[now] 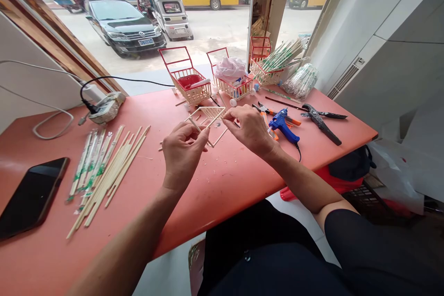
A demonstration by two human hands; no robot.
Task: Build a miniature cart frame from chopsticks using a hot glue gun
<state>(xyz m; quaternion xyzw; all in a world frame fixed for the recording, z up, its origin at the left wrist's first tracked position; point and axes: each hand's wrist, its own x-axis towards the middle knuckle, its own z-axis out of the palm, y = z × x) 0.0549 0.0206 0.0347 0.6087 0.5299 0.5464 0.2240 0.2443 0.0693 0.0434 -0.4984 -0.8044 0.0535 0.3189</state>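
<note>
Between my two hands, raised above the orange-red table, is a small frame of wooden sticks, with slats along its far side. My left hand pinches its near left edge between thumb and fingers. At the frame's right corner, the fingers of my right hand are closed together; whether they grip the frame or a separate small piece is hidden. A blue glue gun lies to the right of my right hand, beside orange-handled pliers.
Loose chopsticks, some wrapped, lie left, near a phone and a power strip. Small stick carts stand along the window side. Black scissors lie right. Wrapped chopsticks fill the rightmost cart.
</note>
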